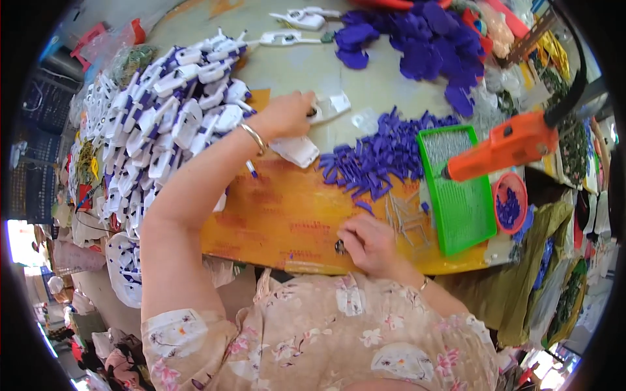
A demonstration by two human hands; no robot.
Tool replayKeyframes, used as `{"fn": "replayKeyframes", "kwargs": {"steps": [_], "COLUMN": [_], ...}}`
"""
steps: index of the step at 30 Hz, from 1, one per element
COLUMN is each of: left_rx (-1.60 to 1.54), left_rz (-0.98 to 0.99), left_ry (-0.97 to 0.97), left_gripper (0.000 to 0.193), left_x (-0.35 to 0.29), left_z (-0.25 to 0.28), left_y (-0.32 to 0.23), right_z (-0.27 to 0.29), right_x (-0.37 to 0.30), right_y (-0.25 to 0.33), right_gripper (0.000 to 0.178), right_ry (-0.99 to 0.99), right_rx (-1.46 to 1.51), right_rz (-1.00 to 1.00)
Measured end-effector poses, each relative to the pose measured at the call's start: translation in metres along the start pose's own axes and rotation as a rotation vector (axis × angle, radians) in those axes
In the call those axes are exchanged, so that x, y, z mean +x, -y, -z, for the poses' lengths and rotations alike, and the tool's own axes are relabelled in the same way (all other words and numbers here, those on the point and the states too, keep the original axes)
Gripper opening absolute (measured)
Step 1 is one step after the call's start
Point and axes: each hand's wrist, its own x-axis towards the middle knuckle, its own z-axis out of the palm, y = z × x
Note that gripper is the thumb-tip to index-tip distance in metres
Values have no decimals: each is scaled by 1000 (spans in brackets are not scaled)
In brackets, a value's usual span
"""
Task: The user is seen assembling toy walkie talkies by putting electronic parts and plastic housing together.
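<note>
Floral beige shirt cloth [313, 332] fills the lower middle of the frame. Just above it, the right hand [370, 244] is curled, thumb and finger closed on a small dark part [340, 246]. Right of centre, an orange power tool [499, 146] hangs over a green tray [466, 218] beside heaped purple pieces [385, 153]. Near upper centre, the left hand's [283, 118] bent fingers meet one end of a white plastic piece [331, 107]; how firmly, I cannot tell. Purple discs [430, 45] lie farthest, upper right.
</note>
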Motion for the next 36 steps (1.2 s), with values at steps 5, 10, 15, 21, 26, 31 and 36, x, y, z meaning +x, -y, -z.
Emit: {"fn": "replayKeyframes", "kwargs": {"steps": [5,10,15,21,26,31,36], "left_rx": [-122,-332,-322,-359,-426,-604,-669], "left_rz": [-139,-149,-198,-286,-261,-183,-391], "left_ry": [-235,-334,-485,-485,-331,-300,6], "left_gripper": [52,53,47,53,53,47,51], "left_x": [-1,-35,-86,-138,-160,-208,-153], "left_z": [13,44,71,69,55,71,50], "left_y": [-6,-38,-64,-75,-97,-117,-127], "right_z": [10,20,30,8,12,46,139], "right_x": [-3,-3,-12,-23,-34,-52,-88], "right_y": [5,3,9,5,-1,34,10], "right_gripper": [8,10,22,20,13,22,22], "right_ry": [-280,-433,249,351,344,71,-573], "right_rx": [63,310,-179,-521,-628,-548,-651], "right_rz": [17,-238,-96,96,217,108,-44]}}
